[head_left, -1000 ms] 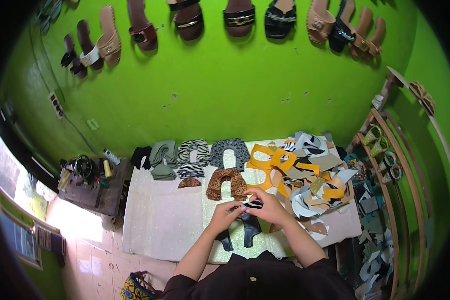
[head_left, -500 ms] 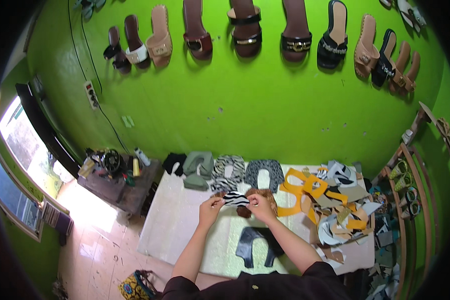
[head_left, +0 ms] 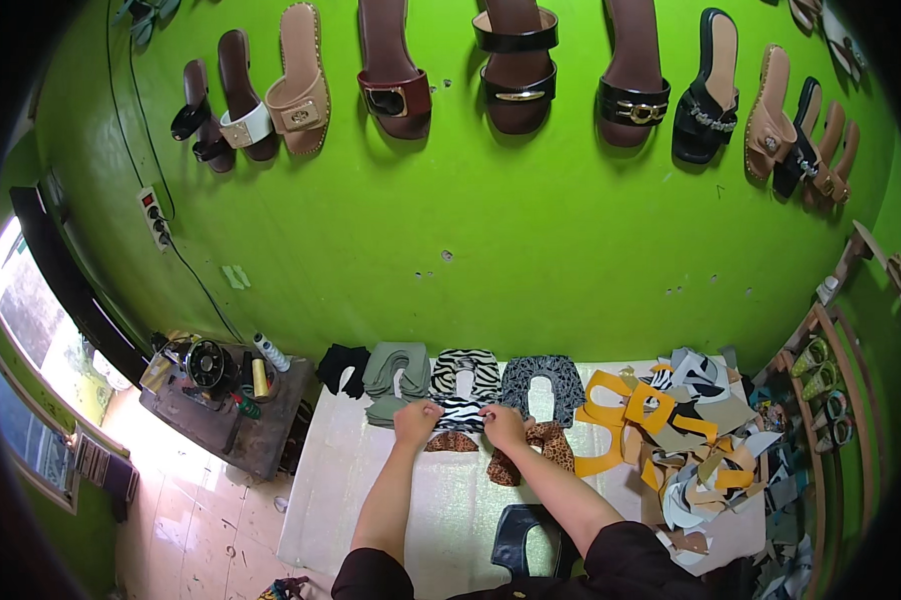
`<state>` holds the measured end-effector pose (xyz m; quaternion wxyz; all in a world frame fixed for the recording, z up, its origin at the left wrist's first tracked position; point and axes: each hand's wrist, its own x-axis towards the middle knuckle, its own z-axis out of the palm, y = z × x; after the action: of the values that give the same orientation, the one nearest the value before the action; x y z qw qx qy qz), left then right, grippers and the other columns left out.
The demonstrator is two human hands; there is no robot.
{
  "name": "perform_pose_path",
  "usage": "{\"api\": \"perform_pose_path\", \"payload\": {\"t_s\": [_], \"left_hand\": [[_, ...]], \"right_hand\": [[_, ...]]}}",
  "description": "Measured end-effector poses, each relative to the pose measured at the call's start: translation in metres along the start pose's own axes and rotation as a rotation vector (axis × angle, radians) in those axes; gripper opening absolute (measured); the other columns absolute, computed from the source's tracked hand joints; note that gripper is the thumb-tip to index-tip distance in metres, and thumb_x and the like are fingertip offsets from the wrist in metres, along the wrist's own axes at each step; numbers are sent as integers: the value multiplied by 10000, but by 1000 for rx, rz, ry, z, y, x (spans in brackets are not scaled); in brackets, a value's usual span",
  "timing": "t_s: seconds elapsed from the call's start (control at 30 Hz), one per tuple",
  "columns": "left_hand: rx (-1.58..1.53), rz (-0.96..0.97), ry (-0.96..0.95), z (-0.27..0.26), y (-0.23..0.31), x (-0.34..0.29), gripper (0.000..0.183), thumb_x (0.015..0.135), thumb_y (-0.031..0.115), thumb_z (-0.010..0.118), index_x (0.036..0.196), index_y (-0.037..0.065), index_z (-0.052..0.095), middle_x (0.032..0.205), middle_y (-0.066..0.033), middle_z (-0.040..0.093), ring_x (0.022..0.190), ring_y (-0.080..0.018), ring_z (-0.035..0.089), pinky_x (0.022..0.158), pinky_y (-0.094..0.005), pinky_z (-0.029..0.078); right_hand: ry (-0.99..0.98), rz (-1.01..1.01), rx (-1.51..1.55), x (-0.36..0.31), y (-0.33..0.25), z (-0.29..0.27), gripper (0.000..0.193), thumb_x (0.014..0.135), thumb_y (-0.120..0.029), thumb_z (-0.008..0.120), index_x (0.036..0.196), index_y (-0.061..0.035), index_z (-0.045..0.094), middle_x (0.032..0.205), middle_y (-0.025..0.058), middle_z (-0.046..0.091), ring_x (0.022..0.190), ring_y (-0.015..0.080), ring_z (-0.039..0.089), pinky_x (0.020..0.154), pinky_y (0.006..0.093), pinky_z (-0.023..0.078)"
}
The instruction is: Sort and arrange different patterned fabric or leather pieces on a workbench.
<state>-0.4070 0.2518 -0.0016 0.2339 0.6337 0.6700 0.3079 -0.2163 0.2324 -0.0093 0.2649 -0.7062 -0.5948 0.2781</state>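
Note:
Between my two hands a small zebra-striped material piece (head_left: 462, 414) is stretched flat. My left hand (head_left: 417, 424) pinches its left end, and my right hand (head_left: 505, 427) pinches the right end. It lies just at the near edge of a zebra-striped stack (head_left: 483, 378) of U-shaped pieces; whether it touches the stack I cannot tell. A leopard-print piece (head_left: 453, 442) shows below it, and a leopard-print U-shaped stack (head_left: 506, 468) lies partly behind my right forearm. To the left is a grey-green stack (head_left: 381, 378); to the right, a black-and-grey patterned stack (head_left: 516, 385).
A black U-shaped piece (head_left: 512, 540) lies near me on the white table (head_left: 341, 480). Yellow cut-outs (head_left: 601, 448) and a scrap heap (head_left: 716, 400) cover the right side. At left stands a sewing machine (head_left: 206, 362) on a small table. Sandals (head_left: 519, 100) hang on the green wall.
My hands have carried the zebra-striped piece away from me, to the near edge of the zebra-striped stack. The head view has shifted, showing the wall lower in the picture.

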Motion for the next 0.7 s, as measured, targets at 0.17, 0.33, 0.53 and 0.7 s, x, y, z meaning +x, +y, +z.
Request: {"api": "perform_pose_path", "payload": {"t_s": [0.17, 0.33, 0.53, 0.7], "left_hand": [[135, 2, -18, 10, -11, 2, 163, 726, 252, 690, 823, 121, 685, 755, -69, 669, 744, -265, 634, 661, -370, 474], [243, 186, 188, 24, -4, -11, 333, 700, 218, 733, 1007, 153, 620, 961, -30, 594, 967, -254, 525, 803, -402, 364], [214, 289, 482, 30, 22, -37, 380, 726, 191, 674, 1095, 135, 596, 1136, -82, 518, 1101, -280, 438, 914, -431, 281], [115, 389, 388, 27, 60, -83, 414, 743, 158, 630, 1144, 95, 550, 1235, -133, 457, 1188, -322, 359, 992, -449, 210]], "right_hand": [[24, -172, -238, 0, 6, 14, 210, 813, -161, 561, 957, -242, 691, 914, 36, 653, 983, 249, 512, 938, 524, 212], [22, -257, -384, -6, -1, 5, 206, 809, -220, 570, 977, -194, 686, 1038, 58, 553, 1080, 252, 447, 936, 550, 218], [108, -343, -168, -49, -8, -13, 399, 776, -276, 601, 1153, -153, 563, 1196, 120, 488, 1166, 277, 403, 943, 516, 225], [107, -343, 19, -130, 12, -75, 376, 768, -249, 607, 1131, -166, 549, 1161, 77, 494, 1131, 244, 429, 940, 492, 231]]}}
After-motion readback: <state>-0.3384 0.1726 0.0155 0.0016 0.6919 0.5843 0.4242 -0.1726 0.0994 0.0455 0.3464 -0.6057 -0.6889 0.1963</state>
